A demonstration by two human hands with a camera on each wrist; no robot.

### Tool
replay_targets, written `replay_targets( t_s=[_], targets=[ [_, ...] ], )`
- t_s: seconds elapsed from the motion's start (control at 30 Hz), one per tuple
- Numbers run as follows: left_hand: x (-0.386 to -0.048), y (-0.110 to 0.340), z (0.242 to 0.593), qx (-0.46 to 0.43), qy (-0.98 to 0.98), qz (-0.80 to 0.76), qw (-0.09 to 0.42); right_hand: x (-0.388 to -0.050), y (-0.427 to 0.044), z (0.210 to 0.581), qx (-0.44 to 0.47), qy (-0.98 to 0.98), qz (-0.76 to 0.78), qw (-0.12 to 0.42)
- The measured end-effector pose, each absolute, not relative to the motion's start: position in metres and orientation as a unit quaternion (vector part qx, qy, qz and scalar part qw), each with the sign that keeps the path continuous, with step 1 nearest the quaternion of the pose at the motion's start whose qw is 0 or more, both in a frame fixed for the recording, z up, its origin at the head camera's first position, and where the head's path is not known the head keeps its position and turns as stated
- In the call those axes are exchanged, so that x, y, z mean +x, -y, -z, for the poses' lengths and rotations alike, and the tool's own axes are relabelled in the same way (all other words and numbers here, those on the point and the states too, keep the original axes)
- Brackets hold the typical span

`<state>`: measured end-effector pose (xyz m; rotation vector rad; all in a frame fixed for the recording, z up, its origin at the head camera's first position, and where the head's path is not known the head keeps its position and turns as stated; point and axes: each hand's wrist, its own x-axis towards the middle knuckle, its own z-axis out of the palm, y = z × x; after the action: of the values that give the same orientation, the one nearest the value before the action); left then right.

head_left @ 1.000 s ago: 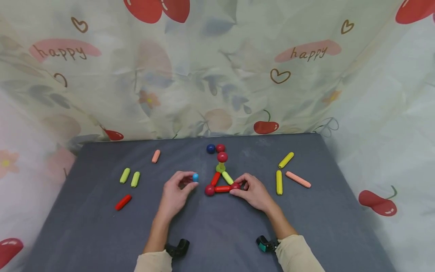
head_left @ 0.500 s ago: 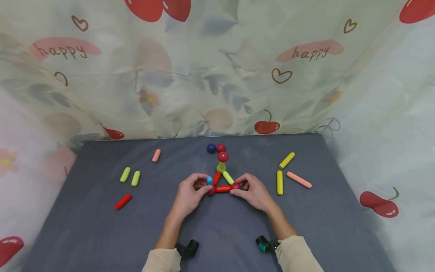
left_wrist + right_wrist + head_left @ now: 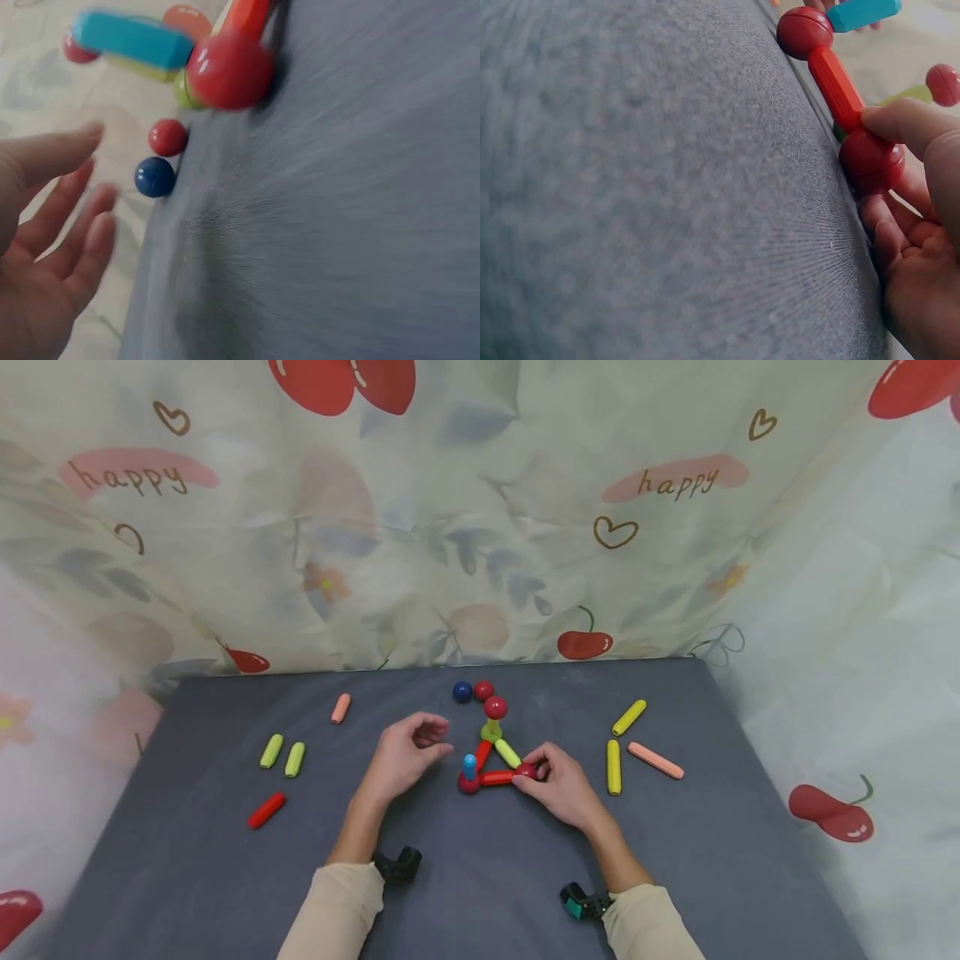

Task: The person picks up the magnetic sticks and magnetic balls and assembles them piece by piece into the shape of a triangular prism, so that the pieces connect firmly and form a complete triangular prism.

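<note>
The left hand hangs over the gray tabletop, its thumb and fingers apart and holding nothing; it is just left of a blue stick that stands up on a red ball; the right hand bends in from the right, with thumb and fingers pinching another red ball; that ball is the near right corner of a triangle of sticks and balls, in the middle of the tabletop, a bit closer to its far edge; both arms wear tan sleeves.

A dark blue ball sits by the far edge; two light green sticks lie toward the left edge, and two yellow sticks toward the right edge; behind the far edge hangs a pale curtain with cherries, hearts and "happy" on it.
</note>
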<state>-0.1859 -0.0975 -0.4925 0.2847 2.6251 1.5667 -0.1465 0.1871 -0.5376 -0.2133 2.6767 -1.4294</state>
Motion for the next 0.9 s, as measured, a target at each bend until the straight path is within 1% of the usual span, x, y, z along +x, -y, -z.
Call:
replay_targets(
  t_s=[0.1, 0.17, 0.3, 0.37, 0.43, 0.53, 0.63, 0.77, 0.9],
  targets=[
    [-0.219, 0.095, 0.493, 0.077, -0.865, -0.495, 0.007, -0.146, -0.185, 0.538, -0.07, -0.876, 0.475, 0.051],
    [-0.239, 0.093, 0.497, 0.067, -0.877, -0.475, 0.001, -0.146, -0.182, 0.539, -0.073, -0.872, 0.48, 0.054],
    [-0.264, 0.09, 0.507, 0.057, -0.91, -0.41, 0.024, -0.146, -0.174, 0.542, -0.077, -0.867, 0.488, 0.057],
    [-0.27, 0.089, 0.511, 0.058, -0.922, -0.38, 0.04, -0.145, -0.171, 0.542, -0.081, -0.865, 0.492, 0.055],
    [-0.272, 0.088, 0.513, 0.058, -0.93, -0.36, 0.043, -0.146, -0.169, 0.543, -0.083, -0.864, 0.494, 0.054],
    [-0.269, 0.088, 0.514, 0.052, -0.93, -0.364, 0.025, -0.147, -0.17, 0.541, -0.085, -0.862, 0.498, 0.052],
    [-0.258, 0.088, 0.507, 0.048, -0.916, -0.397, -0.003, -0.148, -0.174, 0.54, -0.079, -0.863, 0.496, 0.051],
    [-0.231, 0.086, 0.491, 0.06, -0.888, -0.455, -0.025, -0.148, -0.182, 0.539, -0.063, -0.866, 0.493, 0.052],
    [-0.199, 0.083, 0.475, 0.07, -0.863, -0.5, -0.028, -0.146, -0.188, 0.539, -0.056, -0.866, 0.493, 0.058]
  ],
)
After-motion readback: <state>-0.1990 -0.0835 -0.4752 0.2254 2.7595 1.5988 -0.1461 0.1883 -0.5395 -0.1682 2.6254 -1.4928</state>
